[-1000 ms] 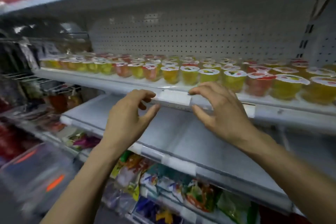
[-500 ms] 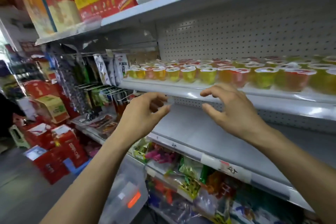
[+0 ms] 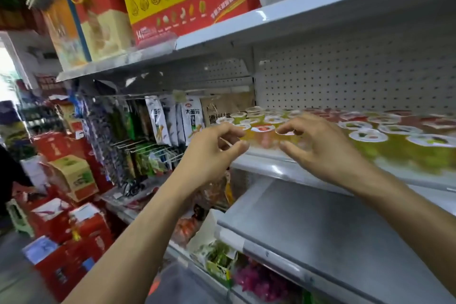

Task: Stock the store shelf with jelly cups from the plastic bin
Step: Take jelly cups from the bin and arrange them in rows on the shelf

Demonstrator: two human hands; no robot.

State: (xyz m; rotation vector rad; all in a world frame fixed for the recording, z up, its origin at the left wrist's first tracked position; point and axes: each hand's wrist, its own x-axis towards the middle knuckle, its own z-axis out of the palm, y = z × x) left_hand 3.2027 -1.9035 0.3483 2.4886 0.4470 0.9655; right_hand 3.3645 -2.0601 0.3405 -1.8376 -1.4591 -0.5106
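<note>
Rows of jelly cups (image 3: 370,134) in yellow, green and red fill the white middle shelf (image 3: 283,168) before a pegboard back. Both my hands are raised in front of the left end of the rows. A red-topped cup (image 3: 262,131) stands between them. My left hand (image 3: 212,153) has curved fingers with its thumb below, and grips nothing. My right hand (image 3: 318,145) mirrors it, fingertips close to an orange cup (image 3: 287,134); contact is too blurred to tell. A clear plastic bin (image 3: 177,284) shows dimly low down, between my forearms.
A grey shelf board (image 3: 320,229) juts out below the cups. Snack bags (image 3: 158,123) hang on hooks to the left. Red and yellow gift boxes (image 3: 172,7) sit on the top shelf. Red cartons (image 3: 74,229) are stacked on the floor at left.
The view has swung left and upward. Both hands have risen from the shelf's front edge strip to the height of the cups at the row's left end.
</note>
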